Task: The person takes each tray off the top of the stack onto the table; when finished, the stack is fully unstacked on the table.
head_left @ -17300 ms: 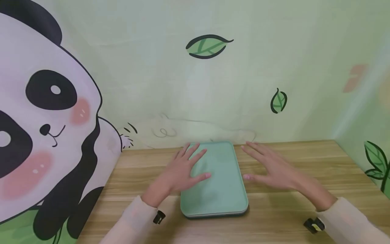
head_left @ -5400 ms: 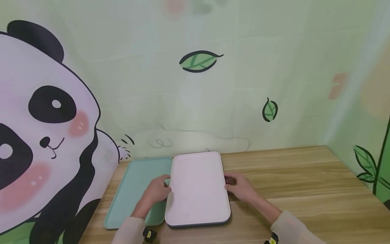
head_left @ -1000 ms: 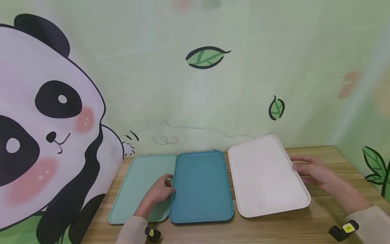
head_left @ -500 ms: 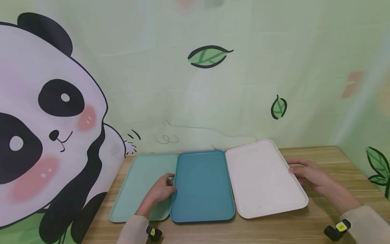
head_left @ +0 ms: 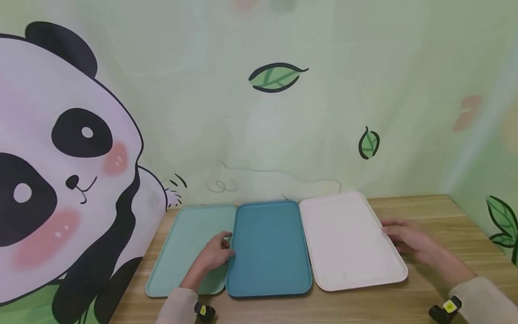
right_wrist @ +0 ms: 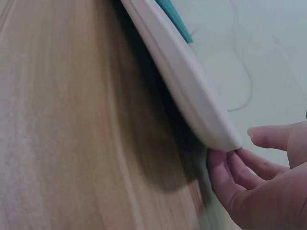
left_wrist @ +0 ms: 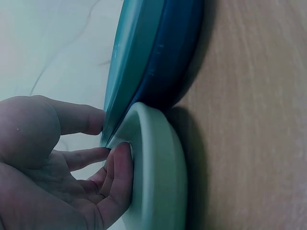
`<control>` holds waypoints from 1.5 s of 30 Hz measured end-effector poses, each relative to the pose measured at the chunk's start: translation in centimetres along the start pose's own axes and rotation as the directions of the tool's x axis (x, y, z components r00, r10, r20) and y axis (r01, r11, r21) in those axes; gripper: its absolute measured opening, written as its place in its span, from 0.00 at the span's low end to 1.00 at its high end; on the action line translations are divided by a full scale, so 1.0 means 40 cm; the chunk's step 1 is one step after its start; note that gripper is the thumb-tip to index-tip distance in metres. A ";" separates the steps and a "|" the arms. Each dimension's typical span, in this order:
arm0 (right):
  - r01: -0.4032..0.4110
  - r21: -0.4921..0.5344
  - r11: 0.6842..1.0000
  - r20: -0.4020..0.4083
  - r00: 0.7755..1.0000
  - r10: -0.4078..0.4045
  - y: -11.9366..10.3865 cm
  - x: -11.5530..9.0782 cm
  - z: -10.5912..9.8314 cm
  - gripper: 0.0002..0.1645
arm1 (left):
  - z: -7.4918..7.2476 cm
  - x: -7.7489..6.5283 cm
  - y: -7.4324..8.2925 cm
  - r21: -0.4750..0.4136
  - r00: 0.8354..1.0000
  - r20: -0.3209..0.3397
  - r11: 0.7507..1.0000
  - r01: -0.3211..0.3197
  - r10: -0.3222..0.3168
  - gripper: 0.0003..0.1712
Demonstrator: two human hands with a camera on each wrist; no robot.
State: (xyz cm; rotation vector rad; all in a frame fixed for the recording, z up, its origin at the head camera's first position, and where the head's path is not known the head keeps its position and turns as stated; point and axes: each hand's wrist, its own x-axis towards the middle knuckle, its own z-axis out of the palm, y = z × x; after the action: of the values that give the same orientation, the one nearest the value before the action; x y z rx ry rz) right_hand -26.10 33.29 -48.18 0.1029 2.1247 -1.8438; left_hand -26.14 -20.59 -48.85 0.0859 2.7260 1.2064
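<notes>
Lying side by side on the wooden table (head_left: 421,207), three trays are being handled. The blue tray (head_left: 269,247) in the middle is being pinched at its left rim by the left hand (head_left: 214,254), whose curled fingers (left_wrist: 112,167) are also touching the pale green tray (head_left: 186,247) beside it. The white tray (head_left: 348,240), its right side tilted slightly up, is being held at that edge by the right hand (head_left: 408,238), fingertips (right_wrist: 225,167) tucked underneath and thumb above.

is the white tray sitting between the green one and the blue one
No, the blue tray lies in the middle, with the white tray at the right end.
</notes>
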 end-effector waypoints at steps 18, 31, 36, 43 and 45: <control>0.038 -0.314 0.949 -0.049 0.997 -0.056 -0.021 -0.007 0.033 0.36 | 0.005 0.009 -0.017 0.004 1.000 -0.010 1.000 -0.019 0.019 0.33; 0.060 -0.477 0.877 -0.068 0.992 -0.105 -0.036 0.002 0.036 0.35 | 0.004 0.002 -0.013 -0.021 0.999 -0.008 0.999 -0.035 0.035 0.33; 0.135 -0.612 0.779 -0.120 0.958 -0.260 -0.076 -0.008 0.083 0.35 | 0.003 0.000 -0.011 -0.025 0.999 -0.006 0.999 -0.036 0.036 0.33; 0.263 -0.541 0.799 -0.005 0.949 -0.316 -0.120 0.000 0.193 0.30 | 0.002 0.001 -0.015 -0.027 0.999 0.005 0.999 -0.037 0.037 0.33; 0.273 -0.491 0.827 0.030 0.954 -0.297 -0.122 0.007 0.226 0.30 | 0.003 0.000 -0.014 -0.033 0.999 0.007 0.999 -0.038 0.039 0.33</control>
State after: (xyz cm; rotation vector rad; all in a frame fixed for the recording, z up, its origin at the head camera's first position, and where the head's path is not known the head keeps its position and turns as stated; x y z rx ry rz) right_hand -25.89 23.63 -44.63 -0.3120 2.6932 -1.3777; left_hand -26.12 -20.90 -49.34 0.1395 2.7088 1.2581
